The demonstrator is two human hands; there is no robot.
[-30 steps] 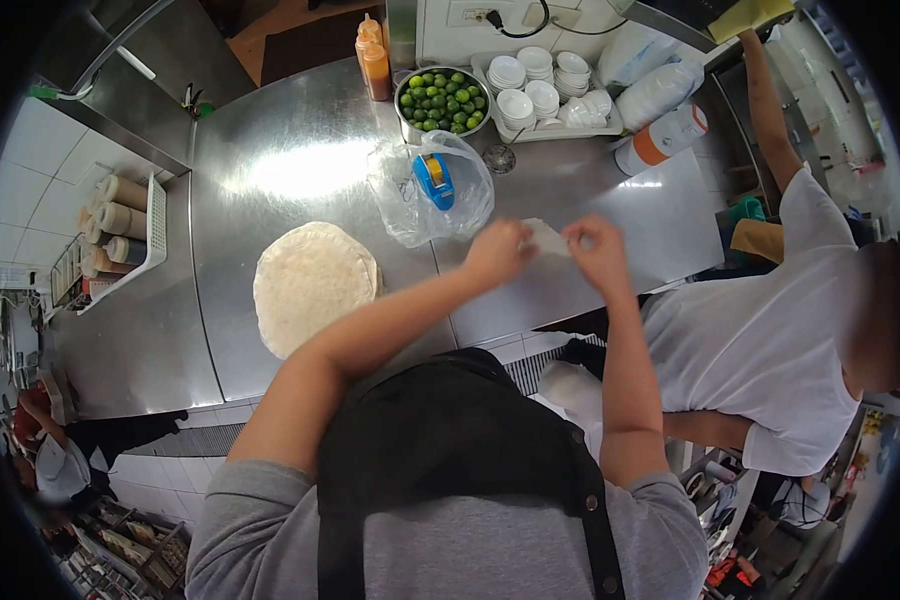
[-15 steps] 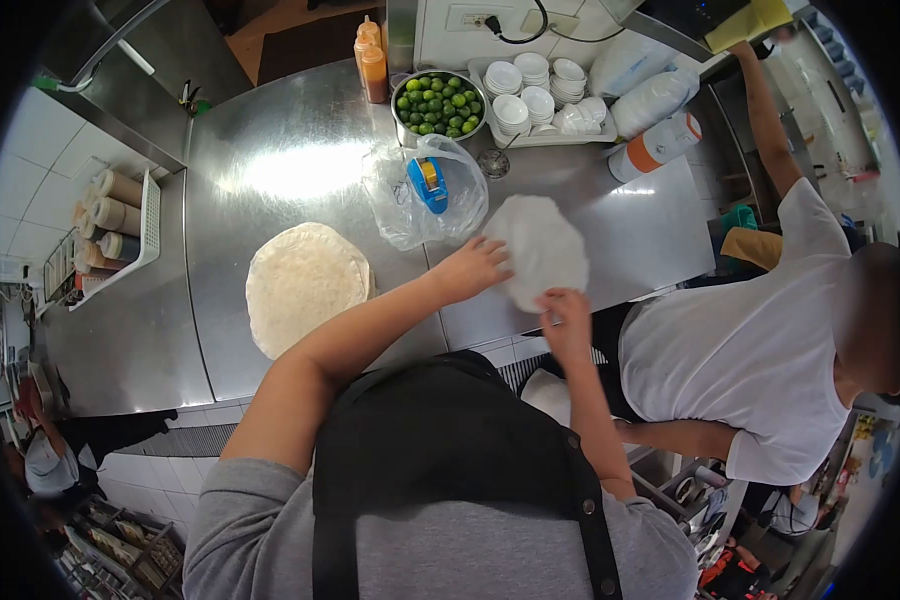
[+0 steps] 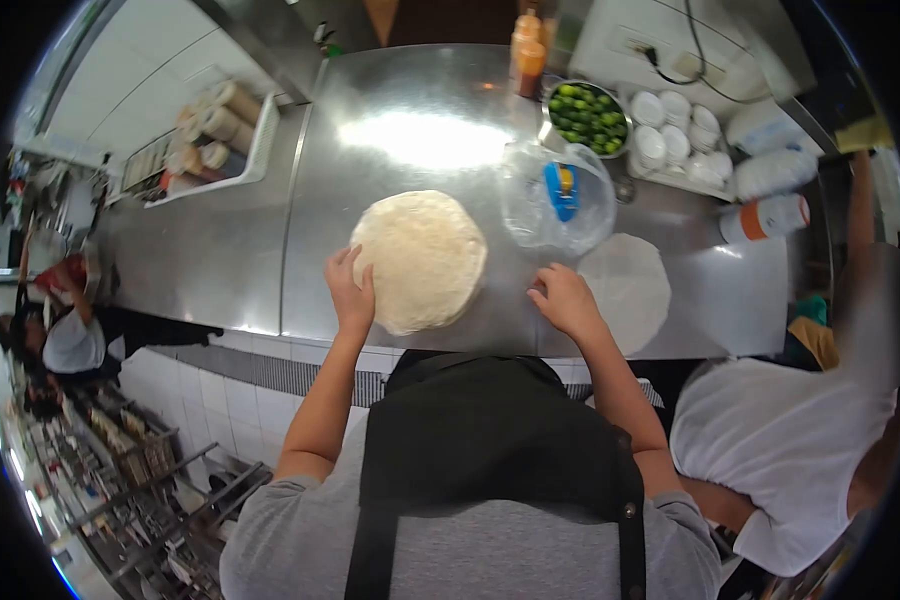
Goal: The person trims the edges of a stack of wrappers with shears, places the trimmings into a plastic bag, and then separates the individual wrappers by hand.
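Note:
A pale round stack of flat dough [image 3: 422,262] lies on the steel counter [image 3: 370,95]. At its left edge is my left hand [image 3: 351,292], thumb and fingers apart, touching the dough's rim. My right hand [image 3: 564,297] hovers over the counter between the dough and a thin whitish round sheet [image 3: 627,290]; its fingers are curled, and whatever they may hold is too small to make out. The sheet lies flat on the counter beside that hand. Behind it sits a clear plastic bag [image 3: 526,212] with a blue tape dispenser [image 3: 561,190] on it.
A bowl of limes [image 3: 586,118], orange sauce bottles [image 3: 529,62] and a tray of white cups [image 3: 675,135] stand at the back right. An orange-banded white container [image 3: 767,218] lies at the right, near a co-worker [image 3: 780,440]. A basket of bottles [image 3: 260,145] is at the left.
The view has turned leftward. Both hands have left the thin sheet, which now lies flat. My left hand has moved to the dough stack's left edge; my right hand is left of the sheet.

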